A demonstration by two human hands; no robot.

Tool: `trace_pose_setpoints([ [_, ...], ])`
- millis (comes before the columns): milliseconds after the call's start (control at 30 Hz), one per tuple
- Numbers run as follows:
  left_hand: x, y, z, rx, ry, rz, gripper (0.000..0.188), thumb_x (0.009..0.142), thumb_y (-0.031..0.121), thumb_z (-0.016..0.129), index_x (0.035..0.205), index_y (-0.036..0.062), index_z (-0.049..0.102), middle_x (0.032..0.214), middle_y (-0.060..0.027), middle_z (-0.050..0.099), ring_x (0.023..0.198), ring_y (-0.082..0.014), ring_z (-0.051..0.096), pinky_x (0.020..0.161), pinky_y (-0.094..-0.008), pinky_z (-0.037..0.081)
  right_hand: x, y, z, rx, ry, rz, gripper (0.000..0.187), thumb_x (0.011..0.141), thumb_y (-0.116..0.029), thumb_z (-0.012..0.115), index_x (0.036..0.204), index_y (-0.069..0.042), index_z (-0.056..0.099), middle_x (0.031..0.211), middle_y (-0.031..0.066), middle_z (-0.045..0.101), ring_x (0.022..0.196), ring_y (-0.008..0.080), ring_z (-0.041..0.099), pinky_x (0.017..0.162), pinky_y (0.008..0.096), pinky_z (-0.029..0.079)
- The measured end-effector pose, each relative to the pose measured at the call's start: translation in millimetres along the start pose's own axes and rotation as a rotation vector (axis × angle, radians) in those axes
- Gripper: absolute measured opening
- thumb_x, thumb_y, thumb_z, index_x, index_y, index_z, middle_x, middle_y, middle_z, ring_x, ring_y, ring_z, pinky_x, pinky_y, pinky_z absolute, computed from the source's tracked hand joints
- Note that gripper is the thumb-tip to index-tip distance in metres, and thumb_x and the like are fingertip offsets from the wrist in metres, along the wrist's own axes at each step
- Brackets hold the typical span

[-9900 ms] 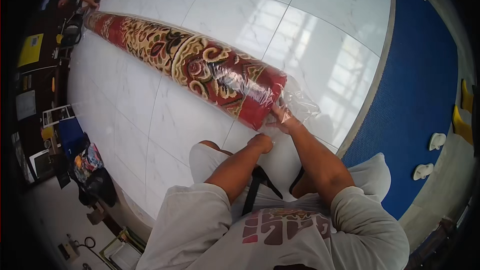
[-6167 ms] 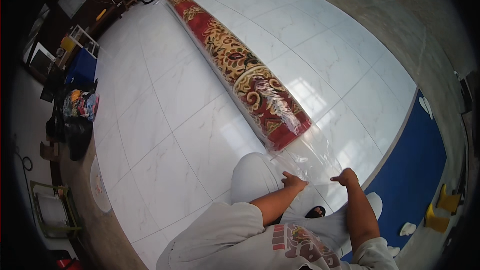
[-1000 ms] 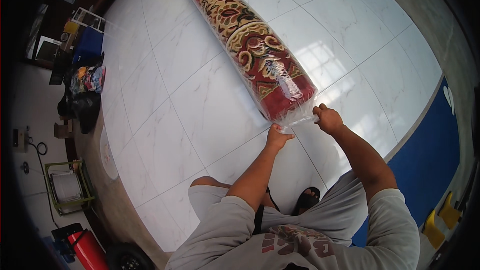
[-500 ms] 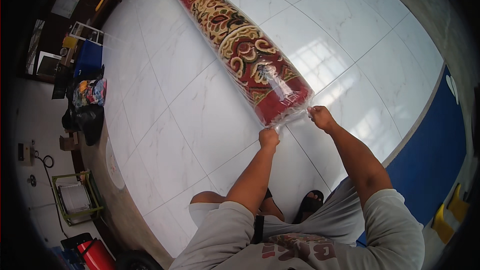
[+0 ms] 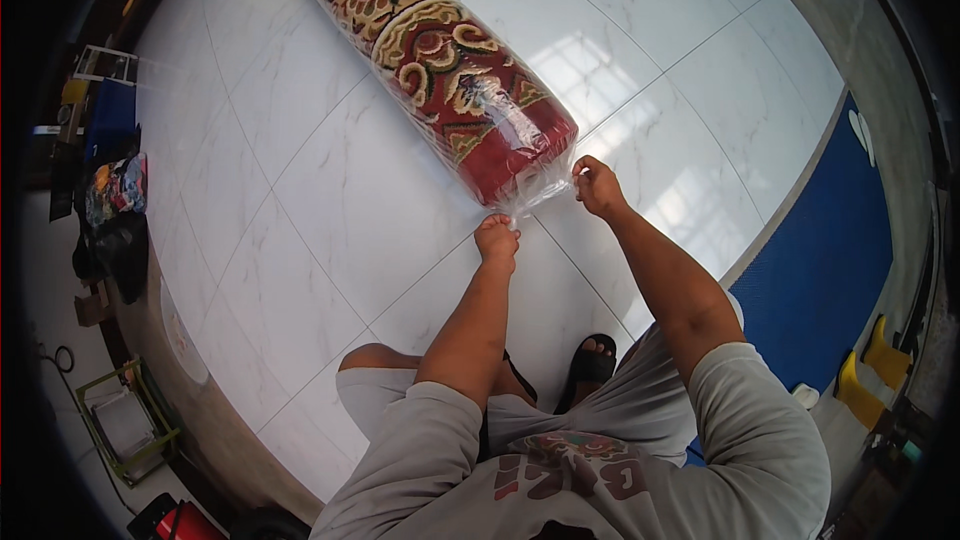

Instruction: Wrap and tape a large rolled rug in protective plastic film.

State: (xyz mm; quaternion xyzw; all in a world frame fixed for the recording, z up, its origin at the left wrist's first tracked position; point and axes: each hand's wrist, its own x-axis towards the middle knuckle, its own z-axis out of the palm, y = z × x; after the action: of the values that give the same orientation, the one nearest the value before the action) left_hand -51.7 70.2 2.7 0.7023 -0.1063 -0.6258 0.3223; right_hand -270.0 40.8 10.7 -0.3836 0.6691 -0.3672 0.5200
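While the left hand (image 5: 497,238) and right hand (image 5: 598,187) pinch the clear plastic wrap (image 5: 541,189) (apparently thin) at the near end of the rolled carpet (image 5: 432,52) on the tiled floor (image 5: 305,210), hard pulling could tear it.

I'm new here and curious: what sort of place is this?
Perhaps a carpet workshop: a plastic-wrapped carpet roll lies on a tiled floor, with what look like yellow boots near a blue mat.

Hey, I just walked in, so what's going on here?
Someone in a grey T-shirt is handling clear plastic wrapped around a rolled red patterned carpet, which lies on white floor tiles. The left hand grips bunched plastic at the carpet's near end, and the right hand pinches it further right.
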Motion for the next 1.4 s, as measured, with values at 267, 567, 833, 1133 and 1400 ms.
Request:
trace_pose_setpoints([
  [267,-10,3,12,0.790,0.171,0.841,0.034,0.077,0.019,0.076,0.096,0.0031,0.053,0.085,-0.0136,0.062,0.072,-0.0273,0.063,0.069,-0.0374,0.050,-25,-95,-36,-1.082,-0.342,-0.411,0.019,0.088,-0.015,0.056,0.104,-0.009,0.062,0.111,0.0136,0.058,0.102,0.0317,0.062,0.081,0.0407,0.054],
  [567,-45,21,10,0.980,0.260,0.639,0.026,0.085,0.028,0.070,0.100,0.0088,0.061,0.092,-0.0180,0.069,0.090,-0.0401,0.065,0.078,-0.0480,0.050,-12,-67,-44,-0.942,-0.266,-0.524,0.027,0.091,-0.036,0.059,0.092,-0.012,0.071,0.089,0.0105,0.069,0.084,0.0307,0.066,0.075,0.0419,0.053],
  [833,7,-3,18,-0.113,0.059,-0.180,0.032,0.096,0.033,0.059,0.076,0.0089,0.053,0.058,0.0006,0.047,0.047,-0.0117,0.043,0.042,-0.0262,0.035,22,5,17,0.437,-0.079,0.345,0.030,0.093,-0.030,0.057,0.071,-0.010,0.057,0.059,-0.0032,0.049,0.050,0.0087,0.043,0.044,0.0247,0.036],
  [1133,9,18,-11,-0.296,-0.514,-0.310,0.020,0.098,0.029,0.054,0.109,0.0121,0.054,0.107,-0.0011,0.059,0.105,-0.0183,0.055,0.092,-0.0433,0.043,22,5,61,0.863,-0.026,0.535,0.022,0.097,-0.029,0.055,0.087,-0.010,0.058,0.078,-0.0017,0.057,0.064,0.0088,0.051,0.054,0.0220,0.042],
  [1400,11,9,17,-0.400,-0.820,-0.258,0.043,0.097,0.020,0.046,0.138,0.0130,0.040,0.143,-0.0064,0.046,0.135,-0.0256,0.040,0.111,-0.0557,0.028,-6,34,73,0.589,0.132,0.230,0.016,0.098,-0.022,0.056,0.104,-0.007,0.057,0.080,0.0009,0.061,0.074,0.0118,0.056,0.071,0.0270,0.048],
])
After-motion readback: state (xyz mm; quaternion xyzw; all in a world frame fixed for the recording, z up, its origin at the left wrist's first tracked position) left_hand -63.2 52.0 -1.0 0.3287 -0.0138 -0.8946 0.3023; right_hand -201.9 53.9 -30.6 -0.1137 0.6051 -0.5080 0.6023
